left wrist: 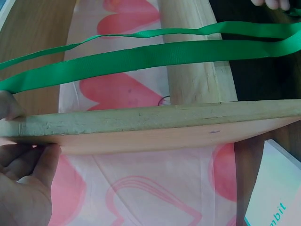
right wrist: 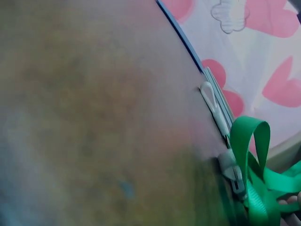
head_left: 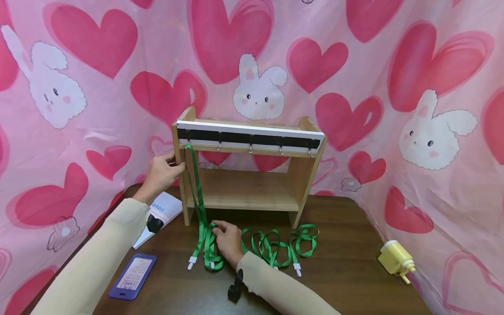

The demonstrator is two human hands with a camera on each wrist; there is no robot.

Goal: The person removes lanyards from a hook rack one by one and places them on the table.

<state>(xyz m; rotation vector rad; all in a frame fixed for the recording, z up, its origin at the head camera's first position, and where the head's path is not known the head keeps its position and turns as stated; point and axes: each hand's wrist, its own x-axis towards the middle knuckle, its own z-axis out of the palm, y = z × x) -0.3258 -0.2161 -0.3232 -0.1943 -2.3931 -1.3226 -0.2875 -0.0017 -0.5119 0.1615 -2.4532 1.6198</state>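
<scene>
Pink heart-patterned cloth (head_left: 165, 52) backs the head view; left of centre, my left hand (head_left: 160, 174) grips the wooden rack (head_left: 244, 189) on the counter (head_left: 338, 262), while at lower centre my right hand (head_left: 228, 241) pinches a green lanyard (head_left: 208, 248). In the left wrist view, my fingers clasp the rack's edge, lower left. In the right wrist view, green loops meet my fingers, lower right.
</scene>
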